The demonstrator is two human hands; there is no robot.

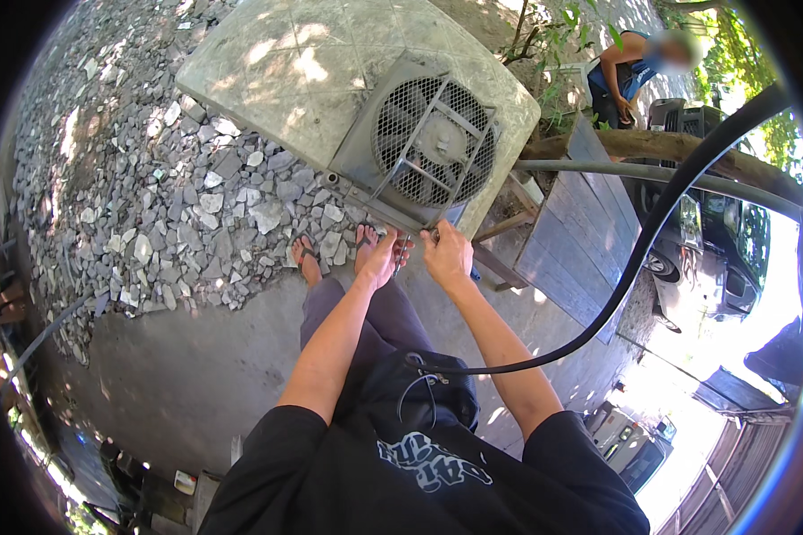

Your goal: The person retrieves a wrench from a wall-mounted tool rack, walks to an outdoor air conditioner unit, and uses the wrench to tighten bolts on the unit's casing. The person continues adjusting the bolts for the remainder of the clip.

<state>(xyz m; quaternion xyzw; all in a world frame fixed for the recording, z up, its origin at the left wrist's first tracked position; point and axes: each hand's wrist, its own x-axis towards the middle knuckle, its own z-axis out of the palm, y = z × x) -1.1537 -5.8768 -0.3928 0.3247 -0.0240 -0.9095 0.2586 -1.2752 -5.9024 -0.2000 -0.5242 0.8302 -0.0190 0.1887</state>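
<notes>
A weathered grey outdoor air-conditioner unit (pixel 330 80) with a round fan grille (pixel 433 143) stands in front of me on gravel. My left hand (pixel 379 259) reaches down to its lower front edge, fingers curled near the bottom rail. My right hand (pixel 446 254) is beside it at the same lower edge, fingers bent around something small that I cannot make out. My feet in sandals (pixel 308 259) stand just below the unit.
Loose grey stones (pixel 152 187) cover the ground to the left. A black cable (pixel 633 267) arcs from my chest up to the right. A wooden plank bench (pixel 580 232) and pipe (pixel 598 169) lie to the right. Another person (pixel 625 76) crouches at the back right near parked vehicles (pixel 705 241).
</notes>
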